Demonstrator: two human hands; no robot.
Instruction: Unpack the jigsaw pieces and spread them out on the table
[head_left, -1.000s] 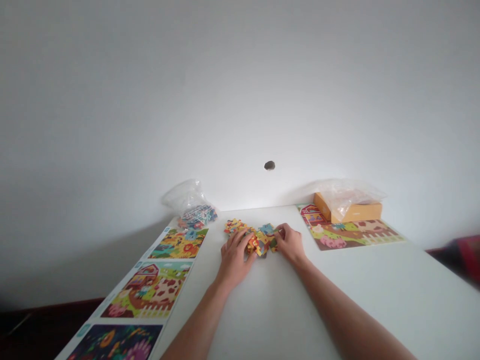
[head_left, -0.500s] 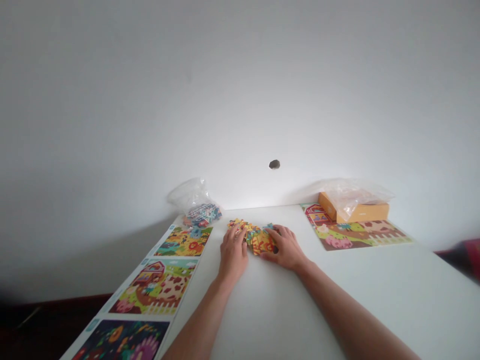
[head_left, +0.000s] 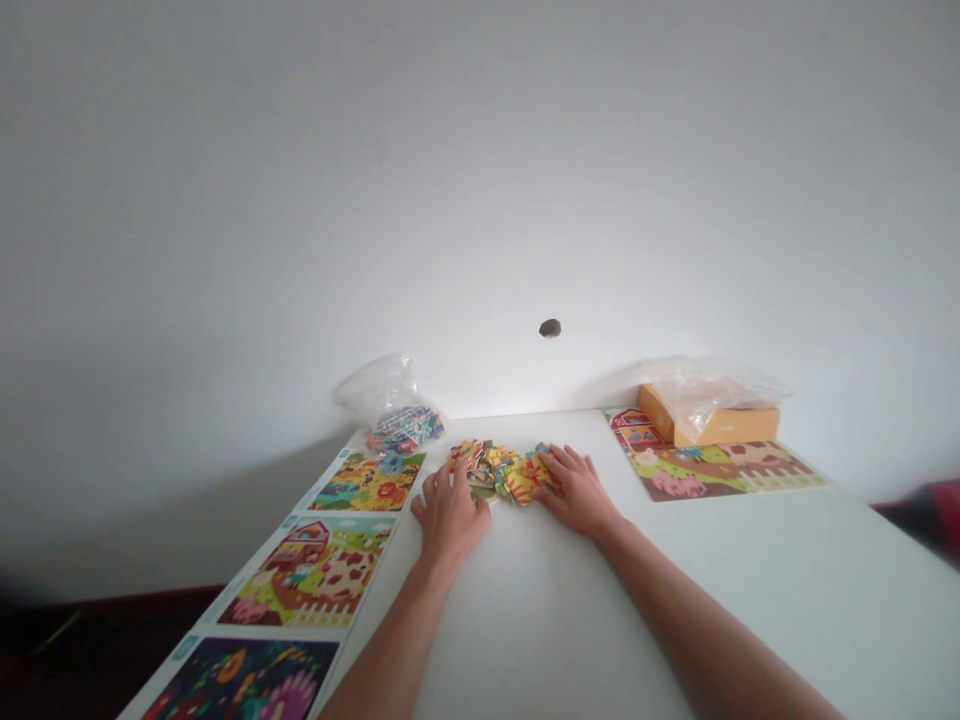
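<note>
A heap of colourful puzzle pieces [head_left: 501,470] lies on the white table [head_left: 570,620] near its far edge. My left hand [head_left: 448,515] rests on the table at the heap's left side, fingers stretched out and touching the pieces. On the right side of the heap lies my right hand [head_left: 576,490], its fingers flat and spread against the pieces. Neither hand grips anything.
Three picture cards [head_left: 315,572] lie in a row along the table's left edge. A clear bag of puzzle pieces [head_left: 394,415] sits at the back left. At the back right lies a farm picture card [head_left: 712,468] under an orange box [head_left: 709,418] with a plastic bag.
My left hand has slid left and back from the top of the heap to its left side. The pieces have spread a little. My right hand has stayed at the right side.
</note>
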